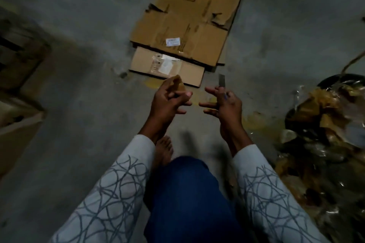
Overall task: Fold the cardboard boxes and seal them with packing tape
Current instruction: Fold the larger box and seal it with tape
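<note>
The left hand [169, 98] pinches a crumpled scrap of brownish, glossy tape [178, 83] between thumb and forefingers, and the scrap stands up above the knuckles. The right hand [223, 104] grips a slim cutter [221, 80], its grey metal blade pointing up and away. The other fingers fan out loosely toward the left hand, and exactly which digits clamp the handle is hard to tell in the dim light.

Beyond both hands and apart from them, two flattened cardboard boxes lie on the rough grey concrete floor [79, 104]. The large box [189, 17] is creased and torn at its flap notches, with handwritten letters and a small white label [172, 42]. It overlaps the far edge of a smaller, paler box [167, 65], which carries patches of old tape and white paper.

At the right, a dark round tub [347, 80] spills shiny crumpled plastic and brown tape waste [320, 104]. Another cardboard box [17, 124] stands at the left edge.
</note>
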The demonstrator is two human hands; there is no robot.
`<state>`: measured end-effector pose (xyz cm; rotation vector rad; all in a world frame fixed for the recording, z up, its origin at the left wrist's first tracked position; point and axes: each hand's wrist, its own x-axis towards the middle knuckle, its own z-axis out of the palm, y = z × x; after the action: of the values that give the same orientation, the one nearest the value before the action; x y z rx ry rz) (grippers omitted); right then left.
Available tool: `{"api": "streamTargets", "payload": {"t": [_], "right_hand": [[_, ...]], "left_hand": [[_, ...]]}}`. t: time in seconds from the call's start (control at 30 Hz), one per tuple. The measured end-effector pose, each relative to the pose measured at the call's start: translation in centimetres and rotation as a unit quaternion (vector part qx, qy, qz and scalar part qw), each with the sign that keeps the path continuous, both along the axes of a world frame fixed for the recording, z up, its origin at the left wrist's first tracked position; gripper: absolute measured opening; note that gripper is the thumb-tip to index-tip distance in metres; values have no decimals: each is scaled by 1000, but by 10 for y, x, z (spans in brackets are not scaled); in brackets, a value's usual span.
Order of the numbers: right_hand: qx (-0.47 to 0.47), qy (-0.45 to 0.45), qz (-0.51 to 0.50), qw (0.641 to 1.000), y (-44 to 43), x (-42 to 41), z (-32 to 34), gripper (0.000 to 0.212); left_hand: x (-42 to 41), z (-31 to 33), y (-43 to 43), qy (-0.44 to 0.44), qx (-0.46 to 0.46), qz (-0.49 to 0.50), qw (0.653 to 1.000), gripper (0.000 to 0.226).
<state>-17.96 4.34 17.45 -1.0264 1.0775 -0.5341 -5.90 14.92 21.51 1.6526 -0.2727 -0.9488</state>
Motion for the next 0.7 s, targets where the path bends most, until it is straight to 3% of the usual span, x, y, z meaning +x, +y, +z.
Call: {"api": "streamTargets", "payload": {"t": [0.17,0.33,0.47,0.5,0.57,0.7], "right_hand": [[79,108,-70,988,-56,55,-83,40],[111,136,-43,984,-113,118,-162,35],[81,201,-66,974,-185,156,-247,90],[87,199,-92,972,-197,164,-256,91],[106,165,-132,972,-204,182,-247,71],[133,89,-178,971,-216,202,-238,56]], "left_hand": [[39,-72,-49,42,-5,-20,999,73],[71,-138,-78,82,-20,-14,996,83],[89,-175,-95,98,-48,-10,994,74],[92,-182,-97,101,-56,-9,993,71],[91,-196,-98,118,-74,4,990,67],[89,-202,-85,145,-100,-3,984,84]]}}
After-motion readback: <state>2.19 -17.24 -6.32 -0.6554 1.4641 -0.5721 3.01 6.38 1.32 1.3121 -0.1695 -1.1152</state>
